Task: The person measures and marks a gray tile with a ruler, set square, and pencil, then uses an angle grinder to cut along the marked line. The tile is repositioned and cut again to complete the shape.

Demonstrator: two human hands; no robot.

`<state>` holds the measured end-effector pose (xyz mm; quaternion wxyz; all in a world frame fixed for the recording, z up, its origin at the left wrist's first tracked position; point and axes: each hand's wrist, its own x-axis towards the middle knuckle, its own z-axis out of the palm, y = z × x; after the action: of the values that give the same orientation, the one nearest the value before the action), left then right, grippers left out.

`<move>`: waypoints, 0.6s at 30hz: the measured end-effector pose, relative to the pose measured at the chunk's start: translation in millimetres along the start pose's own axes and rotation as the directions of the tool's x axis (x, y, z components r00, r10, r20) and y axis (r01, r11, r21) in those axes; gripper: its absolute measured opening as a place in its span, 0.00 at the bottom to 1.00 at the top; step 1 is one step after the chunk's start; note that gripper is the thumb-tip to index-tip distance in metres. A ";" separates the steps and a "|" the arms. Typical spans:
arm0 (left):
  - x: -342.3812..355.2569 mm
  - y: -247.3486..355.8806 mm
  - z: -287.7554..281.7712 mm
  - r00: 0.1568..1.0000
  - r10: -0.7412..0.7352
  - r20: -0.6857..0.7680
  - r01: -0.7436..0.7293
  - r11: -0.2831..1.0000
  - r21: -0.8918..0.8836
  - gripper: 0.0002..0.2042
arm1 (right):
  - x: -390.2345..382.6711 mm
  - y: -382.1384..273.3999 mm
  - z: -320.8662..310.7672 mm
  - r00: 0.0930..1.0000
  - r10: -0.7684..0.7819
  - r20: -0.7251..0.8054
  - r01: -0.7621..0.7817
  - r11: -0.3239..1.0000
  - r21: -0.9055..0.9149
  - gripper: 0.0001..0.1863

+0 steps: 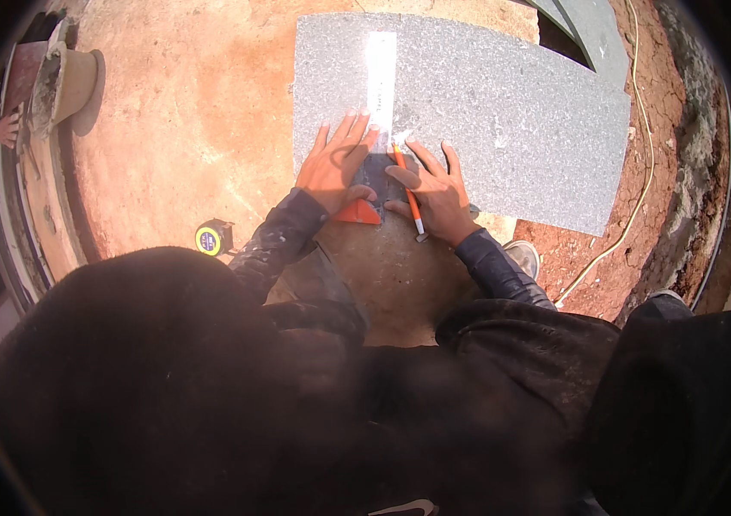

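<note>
My dark clothes (211, 387) fill the space closest to me, with part of a shoe (522, 256) showing beyond them on the right. Out on my left, a yellow-and-black tape measure (214, 237) sits on the pale floor (185, 129). Just ahead, an orange piece (358, 212) shows under my left thumb. My left hand (331, 172) lies palm down, fingers slightly apart and gripping nothing, along the left side of a long ruler (382, 86). My right hand (444, 202) has an orange pencil (406, 182) held between thumb and forefinger, the other fingers spread; the pencil leans just right of the ruler. The ruler lies on a speckled grey slab (503, 120), running toward its far edge. A pale cord (649, 163) snakes over the dirt to the right. Farther off at left are a tilted bucket (69, 86) and another person's hand (8, 129); at the far right, a grey-green panel (593, 39).
</note>
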<state>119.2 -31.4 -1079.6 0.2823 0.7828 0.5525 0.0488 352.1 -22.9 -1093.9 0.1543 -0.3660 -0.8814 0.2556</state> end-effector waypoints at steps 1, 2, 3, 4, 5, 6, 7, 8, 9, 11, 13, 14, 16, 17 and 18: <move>0.1 -0.2 0.1 1.000 0.004 -0.002 -0.004 1.000 0.001 0.54 | -0.1 -0.1 0.2 1.000 0.000 -0.002 0.000 1.000 -0.001 0.29; 0.2 -0.3 0.2 1.000 0.008 -0.004 -0.008 1.000 0.002 0.54 | -0.2 -0.1 0.0 1.000 0.001 0.000 -0.001 1.000 -0.001 0.29; 0.4 -0.3 0.2 1.000 0.013 -0.006 -0.013 1.000 0.002 0.54 | -0.4 0.0 -0.4 1.000 0.003 0.003 -0.003 1.000 -0.001 0.29; 0.3 -0.3 -0.2 1.000 0.016 -0.009 -0.016 1.000 0.001 0.54 | -0.3 0.0 -0.7 1.000 0.003 0.006 -0.003 1.000 0.000 0.29; 0.2 -0.4 -0.3 1.000 0.020 -0.011 -0.020 1.000 0.001 0.54 | -0.2 -0.1 -0.7 1.000 0.004 0.005 -0.004 1.000 0.001 0.29; 0.0 -1.0 0.1 1.000 0.023 -0.014 -0.023 1.000 0.001 0.54 | 0.0 0.0 -0.6 1.000 0.005 0.005 -0.005 1.000 0.002 0.29; -0.3 -1.7 1.0 1.000 0.025 -0.016 -0.025 1.000 0.001 0.54 | 0.1 -0.2 -0.6 1.000 0.006 0.005 -0.006 1.000 0.004 0.29; -0.5 -2.5 1.7 0.999 0.027 -0.018 -0.027 1.000 0.002 0.54 | 0.4 -0.4 -0.9 1.000 0.006 0.010 -0.006 1.000 0.001 0.29; -0.7 -3.1 2.2 0.999 0.031 -0.021 -0.031 1.000 0.001 0.54 | 0.7 -0.6 -1.6 1.000 0.006 0.015 -0.006 1.000 -0.003 0.29; -1.0 -3.7 2.5 0.999 0.041 -0.029 -0.041 0.999 0.000 0.54 | 1.0 -1.1 -2.8 1.000 0.003 0.016 -0.003 1.000 -0.006 0.29; -1.1 -4.1 4.0 0.999 0.036 -0.026 -0.036 0.999 0.000 0.55 | 0.8 -1.1 -3.6 1.000 -0.002 0.012 0.002 1.000 -0.004 0.29; -1.0 -4.0 4.5 0.999 0.034 -0.025 -0.034 0.999 -0.001 0.55 | 0.9 -0.9 -3.8 1.000 0.000 0.019 0.000 1.000 -0.005 0.29; -1.0 -3.7 4.2 0.999 0.035 -0.023 -0.035 0.999 0.002 0.55 | 0.9 -0.7 -4.0 0.999 0.005 0.034 -0.005 1.000 -0.006 0.29; -0.9 -3.6 4.2 0.999 0.036 -0.022 -0.036 0.999 0.003 0.55 | 0.7 -0.6 -4.0 1.000 0.005 0.030 -0.004 1.000 -0.007 0.29; -0.5 -3.5 4.4 0.999 0.038 -0.021 -0.038 0.999 0.002 0.55 | 0.2 -0.5 -3.8 1.000 0.004 0.027 -0.004 1.000 -0.009 0.30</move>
<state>117.7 -32.7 -1084.8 0.2748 0.7928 0.5405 0.0620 353.5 -21.8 -1090.4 0.1403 -0.3651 -0.8838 0.2568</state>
